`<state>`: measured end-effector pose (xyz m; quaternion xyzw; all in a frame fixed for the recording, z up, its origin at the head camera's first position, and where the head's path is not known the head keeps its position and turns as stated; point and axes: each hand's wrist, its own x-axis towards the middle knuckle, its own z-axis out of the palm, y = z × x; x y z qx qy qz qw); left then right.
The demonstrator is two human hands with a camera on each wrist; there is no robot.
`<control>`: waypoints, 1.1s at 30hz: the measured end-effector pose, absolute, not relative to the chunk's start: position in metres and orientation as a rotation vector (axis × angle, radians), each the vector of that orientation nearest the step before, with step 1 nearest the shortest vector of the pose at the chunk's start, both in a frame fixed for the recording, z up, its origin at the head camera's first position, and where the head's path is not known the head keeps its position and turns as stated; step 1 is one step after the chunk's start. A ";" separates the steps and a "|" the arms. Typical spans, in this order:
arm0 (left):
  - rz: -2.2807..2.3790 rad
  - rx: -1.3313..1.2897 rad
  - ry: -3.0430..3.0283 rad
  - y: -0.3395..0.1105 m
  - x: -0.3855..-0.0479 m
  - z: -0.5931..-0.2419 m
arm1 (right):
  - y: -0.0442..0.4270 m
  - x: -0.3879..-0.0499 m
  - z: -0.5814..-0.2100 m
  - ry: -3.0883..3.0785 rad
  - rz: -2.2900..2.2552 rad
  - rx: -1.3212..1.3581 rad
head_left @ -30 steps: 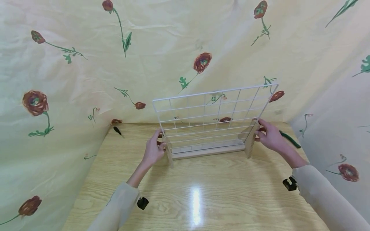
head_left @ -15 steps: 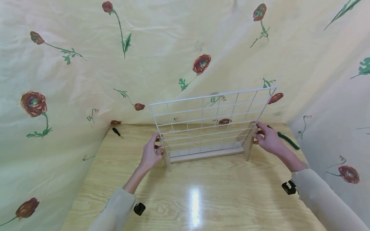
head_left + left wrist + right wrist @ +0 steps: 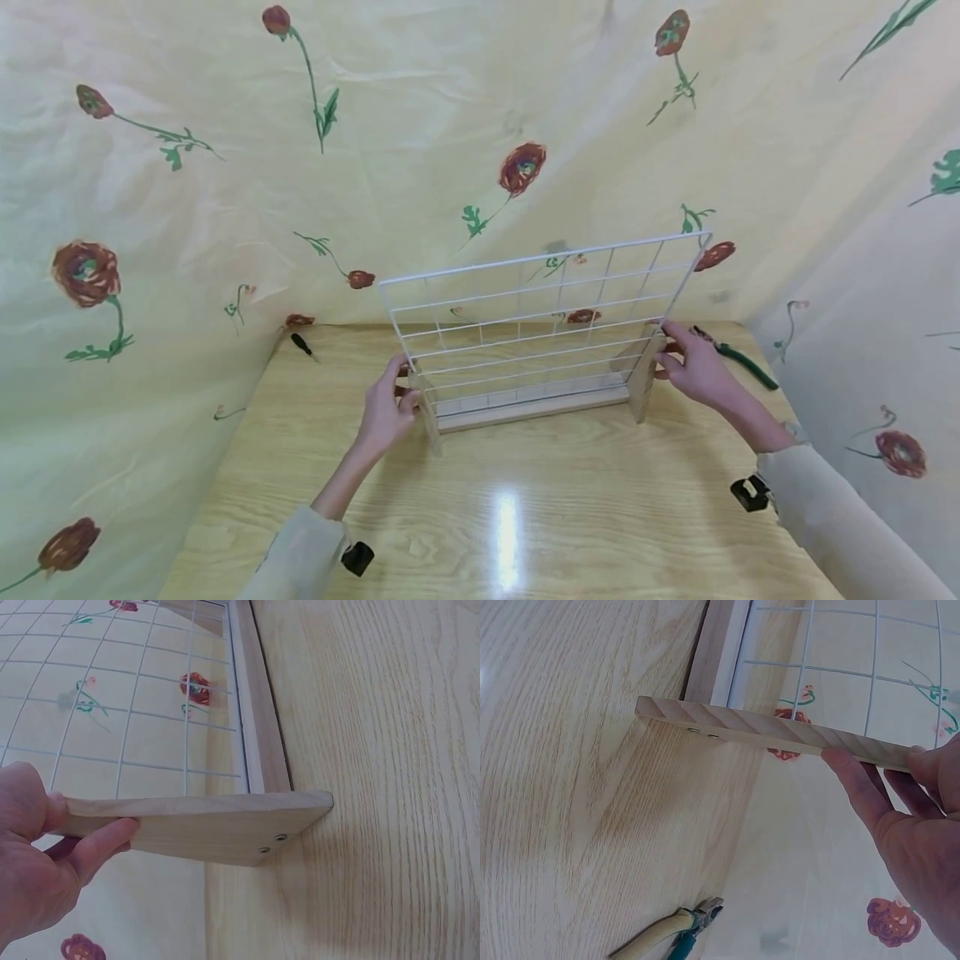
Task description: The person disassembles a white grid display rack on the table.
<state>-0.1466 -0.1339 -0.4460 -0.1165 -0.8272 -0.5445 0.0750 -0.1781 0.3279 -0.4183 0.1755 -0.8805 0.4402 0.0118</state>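
Note:
A white wire grid (image 3: pixel 521 262) stands in a wooden frame, tilted so its top leans away from upright. Its two wooden end pieces are joined low down by a wooden crossbar (image 3: pixel 532 414). My left hand (image 3: pixel 385 410) pinches the upper part of the left end piece (image 3: pixel 195 829) between thumb and fingers. On the other side, my right hand (image 3: pixel 701 367) holds the upper part of the right end piece (image 3: pixel 742 729) in the same way. Screw heads (image 3: pixel 280 838) show low on the left piece. The lower part of the frame is at the tabletop.
Green-handled pliers (image 3: pixel 746 367) lie behind the right hand, their jaws also visible in the right wrist view. A small black-handled screwdriver (image 3: pixel 302 343) lies at the table's back left. Flower-printed cloth (image 3: pixel 420 100) hangs behind and beside the wooden table (image 3: pixel 420 533).
Both hands have brought the framed grid slightly nearer and to the left, its left end more than its right. The grip on both end pieces stays the same.

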 end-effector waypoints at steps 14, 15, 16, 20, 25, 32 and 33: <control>-1.690 -0.296 -2.471 -0.139 -0.132 -0.446 | 0.323 -0.174 -0.418 -2.693 1.389 0.623; -1.688 -0.297 -2.468 -0.139 -0.131 -0.446 | 0.323 -0.174 -0.418 -2.698 1.386 0.630; -1.689 -0.297 -2.465 -0.139 -0.130 -0.446 | 0.323 -0.174 -0.418 -2.704 1.384 0.633; -1.699 -0.303 -2.446 -0.142 -0.128 -0.445 | 0.322 -0.175 -0.417 -2.737 1.383 0.623; -1.711 -0.296 -2.440 -0.144 -0.126 -0.447 | 0.321 -0.176 -0.417 -2.741 1.401 0.627; -1.700 -0.326 -2.424 -0.140 -0.115 -0.430 | 0.320 -0.177 -0.420 -2.708 1.373 0.684; -1.701 -0.331 -2.422 -0.139 -0.113 -0.426 | 0.320 -0.177 -0.420 -2.702 1.375 0.688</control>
